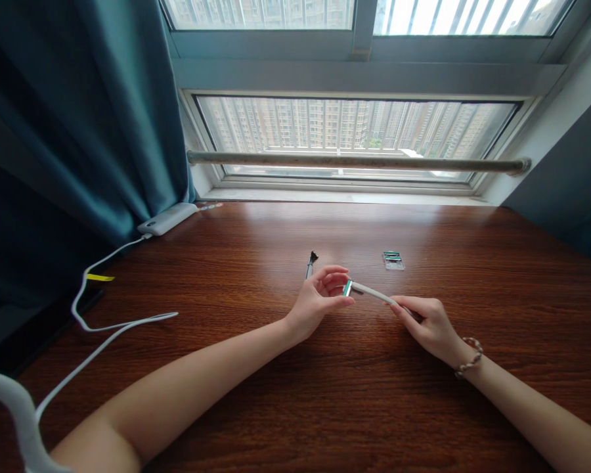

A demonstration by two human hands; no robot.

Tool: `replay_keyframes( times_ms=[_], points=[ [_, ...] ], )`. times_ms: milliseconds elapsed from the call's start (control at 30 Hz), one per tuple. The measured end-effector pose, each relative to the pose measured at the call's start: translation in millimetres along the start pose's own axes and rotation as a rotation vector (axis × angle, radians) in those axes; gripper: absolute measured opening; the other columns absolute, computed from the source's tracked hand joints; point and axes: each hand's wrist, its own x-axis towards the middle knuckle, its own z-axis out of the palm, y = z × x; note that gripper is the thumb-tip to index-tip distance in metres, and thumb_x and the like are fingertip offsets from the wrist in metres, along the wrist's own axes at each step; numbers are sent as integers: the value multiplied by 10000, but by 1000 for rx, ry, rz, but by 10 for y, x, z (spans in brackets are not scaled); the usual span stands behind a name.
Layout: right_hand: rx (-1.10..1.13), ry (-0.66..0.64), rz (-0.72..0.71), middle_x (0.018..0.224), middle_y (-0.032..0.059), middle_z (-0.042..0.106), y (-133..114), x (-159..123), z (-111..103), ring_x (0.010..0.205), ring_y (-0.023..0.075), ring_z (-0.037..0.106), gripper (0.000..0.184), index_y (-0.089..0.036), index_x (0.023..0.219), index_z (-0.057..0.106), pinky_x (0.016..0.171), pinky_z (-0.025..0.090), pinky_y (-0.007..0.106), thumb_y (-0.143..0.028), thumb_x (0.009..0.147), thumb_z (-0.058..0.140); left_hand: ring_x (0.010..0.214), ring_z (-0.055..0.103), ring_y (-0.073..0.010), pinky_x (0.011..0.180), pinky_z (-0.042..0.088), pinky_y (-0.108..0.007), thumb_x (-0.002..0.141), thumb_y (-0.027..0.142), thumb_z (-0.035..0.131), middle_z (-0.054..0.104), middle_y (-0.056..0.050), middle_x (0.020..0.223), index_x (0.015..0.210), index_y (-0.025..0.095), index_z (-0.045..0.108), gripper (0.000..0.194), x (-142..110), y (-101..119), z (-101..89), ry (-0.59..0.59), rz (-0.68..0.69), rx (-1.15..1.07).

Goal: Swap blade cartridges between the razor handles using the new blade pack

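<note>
My right hand [426,325] pinches the far end of a white-handled razor [373,291] between thumb and fingers. At the razor's other end sits a green-edged razor cartridge [347,288]. My left hand [320,299] curls around this cartridge, gripping it between thumb and fingertips; whether it is fully joined to the handle I cannot tell. Just beyond my left hand lies a thin grey tool with a black head [311,263], its lower end hidden behind the fingers. A small clear case with green strips [393,260] lies farther back on the right.
The brown wooden table [295,407] reaches to the window sill. At the back left, a white power bank [168,219] is plugged into a white cable [81,309] that loops over the table. A curved white tube [17,407] stands in the near left corner, beside my left arm.
</note>
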Motion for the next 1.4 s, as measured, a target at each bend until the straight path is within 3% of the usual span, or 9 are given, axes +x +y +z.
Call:
replay_keyframes(
  times_ms=[467,633,900,1233,1400],
  points=[
    [0,-63,-76,742,43,654,-9,-37,-2,595,128,578,210,-170,896,627,570,432,209,-279,829,461,857,555,-161,807,394,-290,546,80,712,628,-50,882,902,160,627,375,19,-29,-21,-35,-48,-70],
    [5,-10,-73,727,48,657,-5,-29,-4,584,131,579,232,-164,893,627,555,435,209,-295,836,444,824,551,-147,806,384,-281,534,98,717,623,-37,824,833,161,625,319,22,-33,-11,-23,-45,-78],
    [18,-113,-101,790,50,666,-1,-19,19,642,142,601,227,-183,923,627,587,451,211,-284,839,443,839,535,-156,766,384,-274,484,106,754,609,-37,818,803,156,604,356,5,-15,13,-77,-70,-68],
    [57,-30,-49,775,49,662,-7,-36,9,646,143,599,222,-167,918,623,599,450,212,-278,837,450,831,541,-141,788,379,-263,544,81,720,606,-35,840,852,158,601,339,14,-24,-9,-56,-24,-65],
    [12,-73,-84,751,42,654,-22,-20,17,611,129,584,228,-175,904,627,576,439,205,-296,836,446,849,542,-151,782,387,-269,535,63,722,611,-42,853,855,157,597,356,14,-47,-8,-104,-53,-86]
  ],
)
